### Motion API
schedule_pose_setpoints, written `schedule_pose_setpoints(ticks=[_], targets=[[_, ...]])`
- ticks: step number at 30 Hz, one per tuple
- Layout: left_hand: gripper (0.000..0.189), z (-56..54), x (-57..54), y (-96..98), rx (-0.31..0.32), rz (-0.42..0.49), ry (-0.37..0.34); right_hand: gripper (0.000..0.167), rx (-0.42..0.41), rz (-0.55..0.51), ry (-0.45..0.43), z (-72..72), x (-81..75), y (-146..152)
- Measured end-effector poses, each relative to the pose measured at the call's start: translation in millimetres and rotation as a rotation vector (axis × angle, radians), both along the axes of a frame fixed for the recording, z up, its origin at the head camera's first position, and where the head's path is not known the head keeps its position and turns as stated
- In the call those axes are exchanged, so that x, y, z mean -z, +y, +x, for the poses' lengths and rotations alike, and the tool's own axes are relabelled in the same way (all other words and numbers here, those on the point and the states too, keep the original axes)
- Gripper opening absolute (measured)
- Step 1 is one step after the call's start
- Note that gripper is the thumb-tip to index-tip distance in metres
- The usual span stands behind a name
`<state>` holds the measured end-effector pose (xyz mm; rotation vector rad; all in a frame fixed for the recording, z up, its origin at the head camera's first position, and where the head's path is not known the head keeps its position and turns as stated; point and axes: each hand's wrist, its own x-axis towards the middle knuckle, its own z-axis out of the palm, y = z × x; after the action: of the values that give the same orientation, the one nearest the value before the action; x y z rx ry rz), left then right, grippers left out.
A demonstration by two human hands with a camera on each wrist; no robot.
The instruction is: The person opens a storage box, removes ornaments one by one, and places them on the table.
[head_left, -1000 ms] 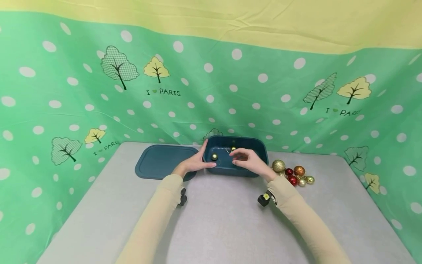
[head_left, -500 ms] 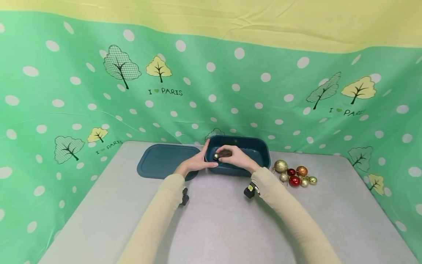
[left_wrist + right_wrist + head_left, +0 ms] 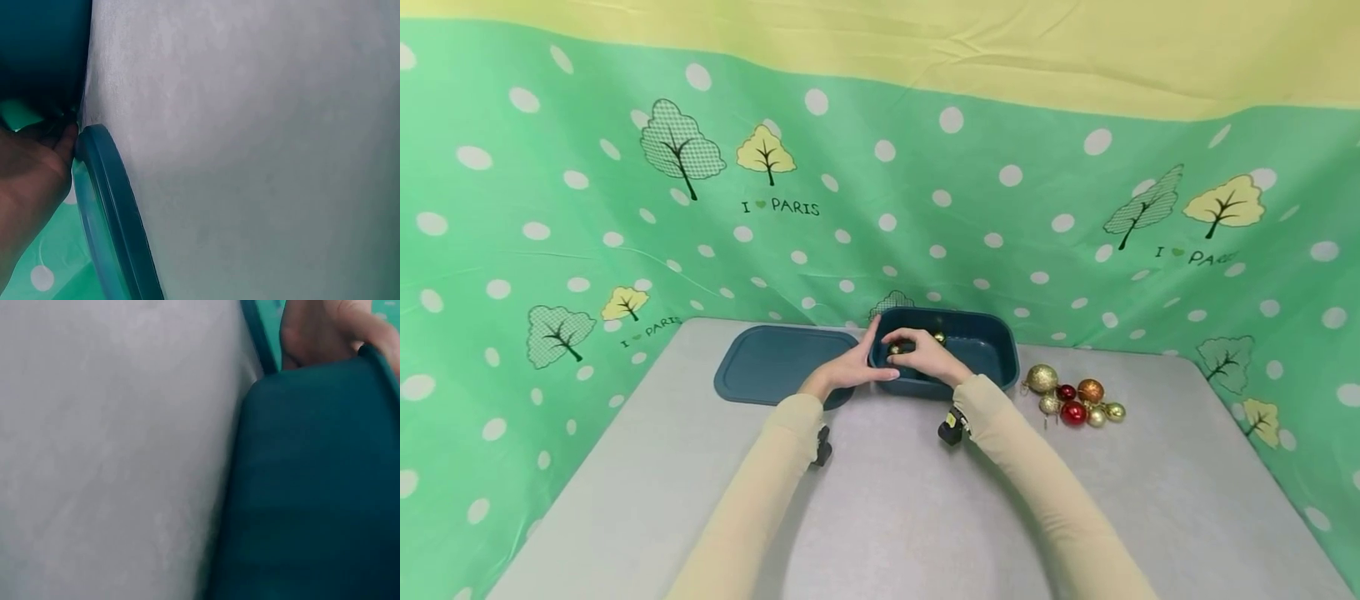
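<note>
A dark blue rectangular box (image 3: 988,354) stands uncovered at the back of the table. My left hand (image 3: 848,368) rests against its left end, fingers straight along the outer wall and thumb at the front rim. Inside the box, my right hand (image 3: 925,357) has its fingers and thumb around a small gold bauble (image 3: 895,350), which they partly hide. A second gold bauble (image 3: 939,337) lies behind that hand, near the back wall. The right wrist view shows the box's outer side (image 3: 312,481); the bauble is out of sight there.
The flat blue lid (image 3: 778,362) lies left of the box, its edge near the left hand. Right of the box is a cluster of baubles in gold, red (image 3: 1073,413) and orange (image 3: 1091,390). A green patterned cloth (image 3: 820,225) hangs behind the table.
My right hand has moved left inside the box, from the middle to the gold bauble at the left end. The left hand has stayed at the box's end.
</note>
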<state>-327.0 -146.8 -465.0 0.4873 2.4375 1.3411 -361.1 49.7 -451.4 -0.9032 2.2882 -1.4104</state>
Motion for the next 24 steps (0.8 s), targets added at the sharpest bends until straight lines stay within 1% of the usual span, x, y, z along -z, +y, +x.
schedule_pose_setpoints(ticks=[3, 5, 12, 17, 24], targets=[[0.106, 0.1, -0.3, 1.0, 0.003, 0.006, 0.007, 0.039, 0.020, 0.009, -0.028, -2.6, 2.7, 0.6], [0.106, -0.2, -0.2, 1.0, 0.003, 0.012, 0.009, 0.040, 0.027, 0.024, -0.028, -4.4, 4.1, 0.7], [0.106, -0.1, 0.0, 1.1, 0.002, 0.011, 0.007, 0.032, 0.030, 0.113, 0.034, -7.4, 8.1, 0.4], [0.106, -0.5, 0.7, 0.9, 0.000, -0.001, 0.019, 0.031, 0.048, 0.177, 0.055, -6.6, 7.7, 0.0], [0.106, -0.7, 1.0, 1.1, -0.004, 0.006, 0.015, 0.025, 0.066, 0.197, 0.064, -8.7, 10.8, -0.1]])
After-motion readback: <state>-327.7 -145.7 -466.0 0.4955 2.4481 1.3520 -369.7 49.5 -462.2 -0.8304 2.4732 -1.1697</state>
